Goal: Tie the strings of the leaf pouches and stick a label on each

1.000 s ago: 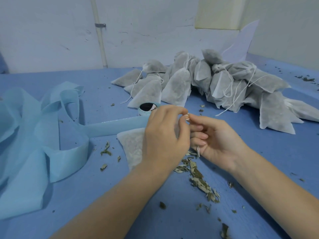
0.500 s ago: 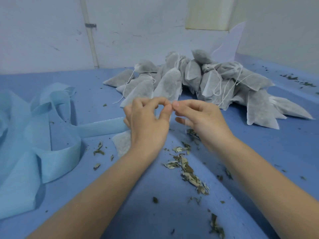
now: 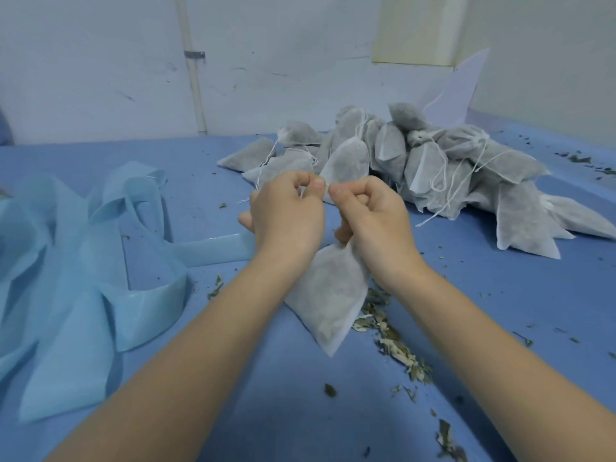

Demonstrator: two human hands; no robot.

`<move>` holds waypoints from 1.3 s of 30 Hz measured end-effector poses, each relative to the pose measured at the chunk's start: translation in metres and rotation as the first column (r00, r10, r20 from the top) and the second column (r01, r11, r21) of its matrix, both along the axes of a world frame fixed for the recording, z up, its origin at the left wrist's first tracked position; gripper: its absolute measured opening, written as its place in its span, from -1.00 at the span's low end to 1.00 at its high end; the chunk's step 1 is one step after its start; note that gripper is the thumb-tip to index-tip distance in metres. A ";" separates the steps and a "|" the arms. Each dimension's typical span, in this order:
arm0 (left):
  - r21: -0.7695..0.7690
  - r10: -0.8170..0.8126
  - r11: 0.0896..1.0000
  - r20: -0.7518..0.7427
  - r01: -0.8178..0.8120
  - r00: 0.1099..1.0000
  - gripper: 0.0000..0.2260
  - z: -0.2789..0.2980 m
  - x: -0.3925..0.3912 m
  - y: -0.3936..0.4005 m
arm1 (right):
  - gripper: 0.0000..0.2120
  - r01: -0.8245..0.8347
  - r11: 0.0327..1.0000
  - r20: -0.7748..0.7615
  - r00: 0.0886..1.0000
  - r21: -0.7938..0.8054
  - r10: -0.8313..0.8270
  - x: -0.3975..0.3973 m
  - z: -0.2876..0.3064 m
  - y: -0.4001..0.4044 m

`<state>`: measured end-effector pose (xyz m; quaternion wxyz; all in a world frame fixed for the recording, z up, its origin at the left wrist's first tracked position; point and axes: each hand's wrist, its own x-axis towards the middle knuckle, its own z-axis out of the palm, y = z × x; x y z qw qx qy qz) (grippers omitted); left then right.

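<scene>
Head view: left hand [image 3: 286, 215] and right hand [image 3: 370, 218] grip pouch [image 3: 330, 295] strings above table [image 3: 500, 311].

Loose dried leaf scraps [image 3: 395, 341] are lying scattered on the blue table [image 3: 500, 311] at near right; a white pipe [image 3: 193, 78] is running up the far wall [image 3: 100, 61].

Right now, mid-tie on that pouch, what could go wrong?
1. The pouch hangs from strings pinched by the left hand and right hand; a hard pull might snap the thin string or tear the fabric neck.
2. Loose leaf bits already lie below it, so a slack knot could probably spill more.
3. The blue label strip lies close beside the hands; a string end could snag it.
</scene>
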<state>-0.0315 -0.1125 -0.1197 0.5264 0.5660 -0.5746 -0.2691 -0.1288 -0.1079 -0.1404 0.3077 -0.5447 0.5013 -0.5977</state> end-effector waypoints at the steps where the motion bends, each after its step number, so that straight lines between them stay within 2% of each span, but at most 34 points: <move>1: -0.006 0.024 1.000 0.011 -0.024 1.000 -0.88 0.001 0.000 0.000 | -0.84 0.013 1.000 -0.007 1.000 -0.015 -0.013 0.000 0.000 -0.001; 4: -0.012 0.064 0.998 0.000 -0.064 0.998 -0.83 0.003 0.008 -0.005 | -0.83 0.032 0.999 -0.015 0.999 -0.024 -0.033 -0.005 -0.004 -0.002; 8: -0.048 0.043 0.998 0.033 -0.042 0.999 -0.74 0.004 0.011 -0.004 | -0.94 0.000 0.998 -0.061 0.998 -0.061 -0.004 -0.012 -0.005 -0.002; 11: -0.084 -0.011 0.996 0.031 0.014 0.999 -0.81 -0.002 0.007 -0.005 | -0.91 0.056 0.994 -0.031 0.998 -0.090 -0.059 -0.017 -0.004 -0.001; 13: -0.093 -0.075 0.993 0.019 0.077 0.997 -0.87 -0.007 0.005 -0.004 | -0.94 0.099 0.993 0.123 0.988 -0.065 -0.090 -0.020 -0.004 -0.001; 15: -0.057 -0.126 0.991 -0.017 0.125 0.992 -0.92 -0.008 0.001 -0.003 | -0.96 0.130 0.991 0.390 0.913 -0.008 -0.116 -0.026 -0.003 -0.003; 17: 0.049 -0.151 0.987 -0.075 0.155 0.986 -0.68 -0.011 -0.001 -0.001 | -0.92 0.159 0.986 0.608 0.779 0.052 -0.157 -0.031 -0.001 -0.006; 19: 0.212 -0.216 0.943 -0.198 0.257 0.956 -0.47 -0.012 -0.007 0.003 | -0.91 0.176 0.982 0.724 0.668 0.072 -0.173 -0.035 0.000 -0.008; 20: 0.272 -0.264 0.896 -0.308 0.351 0.914 -0.43 -0.014 -0.010 0.005 | -0.92 0.181 0.981 0.745 0.645 0.071 -0.173 -0.037 -0.001 -0.009; 21: 0.289 -0.297 0.847 -0.436 0.445 0.849 -0.47 -0.018 -0.013 0.008 | -0.93 0.188 0.980 0.744 0.644 0.070 -0.177 -0.038 -0.002 -0.009; 23: 0.278 -0.289 0.801 -0.597 0.531 0.748 -0.66 -0.025 -0.020 0.012 | -0.92 0.204 0.977 0.693 0.694 0.069 -0.194 -0.042 -0.004 -0.009; 26: 0.279 -0.228 0.815 -0.652 0.508 0.724 -0.75 -0.033 -0.021 0.011 | -0.91 0.151 0.988 0.537 0.832 0.026 -0.141 -0.047 -0.005 -0.007; 28: 0.269 -0.197 0.839 -0.659 0.473 0.726 -0.77 -0.034 -0.017 0.007 | -0.91 0.059 0.998 0.354 0.934 -0.010 -0.052 -0.048 -0.006 -0.003; 30: 0.262 -0.179 0.849 -0.675 0.460 0.715 -0.76 -0.034 -0.014 0.005 | -0.91 -0.052 0.998 0.150 0.987 -0.044 0.058 -0.047 -0.006 0.001; 33: 0.265 -0.130 0.832 -0.760 0.487 0.637 -0.68 -0.034 -0.011 0.003 | -0.92 -0.160 0.986 -0.027 0.987 -0.046 0.159 -0.047 -0.007 0.005; 36: 0.212 -0.158 0.815 -0.814 0.540 0.559 -0.59 -0.031 -0.005 0.002 | -0.94 -0.160 0.986 -0.206 0.967 -0.038 0.149 -0.048 -0.008 0.007; 38: 0.184 -0.212 0.806 -0.798 0.563 0.564 -0.52 -0.030 -0.005 0.003 | -0.95 -0.159 0.986 -0.249 0.958 -0.047 0.142 -0.049 -0.009 0.006; 39: 0.188 -0.221 0.819 -0.769 0.543 0.600 -0.54 -0.030 -0.006 0.002 | -0.95 -0.160 0.986 -0.256 0.957 -0.057 0.140 -0.050 -0.009 0.006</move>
